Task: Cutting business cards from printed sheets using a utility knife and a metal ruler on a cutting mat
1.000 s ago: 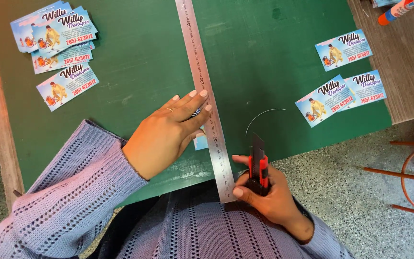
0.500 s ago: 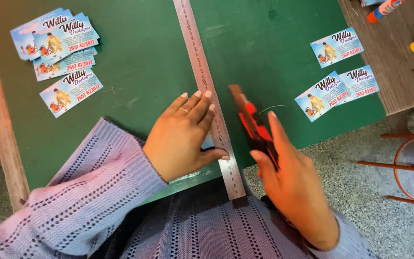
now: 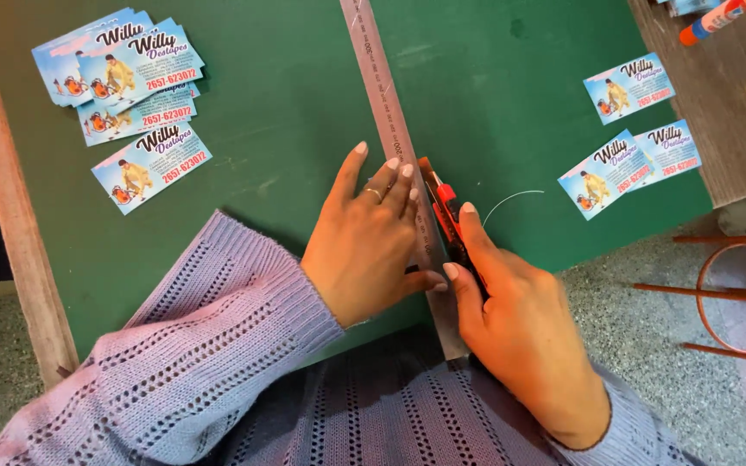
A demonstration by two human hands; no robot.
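From the head camera, the left hand point(image 3: 371, 243) lies flat, fingers spread, on a long metal ruler point(image 3: 393, 138) that runs up the green cutting mat point(image 3: 287, 112) on the counter. In my judgement the palm bears down to keep the straightedge from sliding. The right hand point(image 3: 520, 332) is curled around a red and black utility knife point(image 3: 448, 217), forefinger laid along its back, the blade end tight against the ruler's right edge so the edge can guide it. The knife is slim, its red body set in a dark casing, tilted toward the ruler; its tip is too small to make out.

A loose pile of blue printed cards point(image 3: 127, 73) lies at the mat's upper left, well apart from the hands. Three more cut cards point(image 3: 636, 129) lie to the right, near a wooden board point(image 3: 718, 121) that carries glue sticks point(image 3: 718, 17).
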